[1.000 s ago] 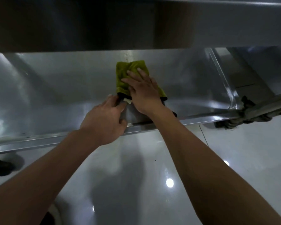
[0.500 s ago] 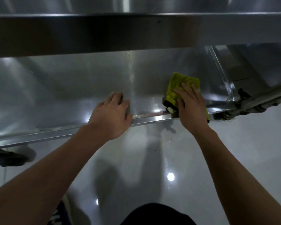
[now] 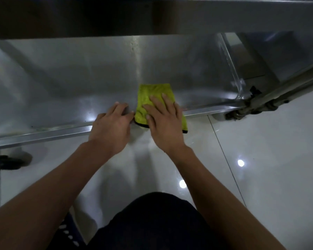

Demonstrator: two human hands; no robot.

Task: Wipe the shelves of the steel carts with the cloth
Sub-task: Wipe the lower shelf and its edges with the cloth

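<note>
1. Glossy white floor tiles (image 3: 260,159) fill the lower frame, with a steel cart's lower shelf (image 3: 79,78) stretching across the middle.
2. On that shelf, at centre frame by the front lip, lies a folded yellow-green cloth (image 3: 153,92); its near, dark-trimmed end hangs over the edge.
3. Lying flat on the cloth, the right hand (image 3: 164,121) presses it down with straight, spread fingers.
4. Just left of the cloth, the left hand (image 3: 111,129) rests on the shelf's front rim, fingers extended onto the steel, gripping nothing.
5. Above, an upper shelf (image 3: 152,15) spans the top of the frame.
6. At right, a slanted steel tube (image 3: 287,87) meets the shelf corner.
</note>
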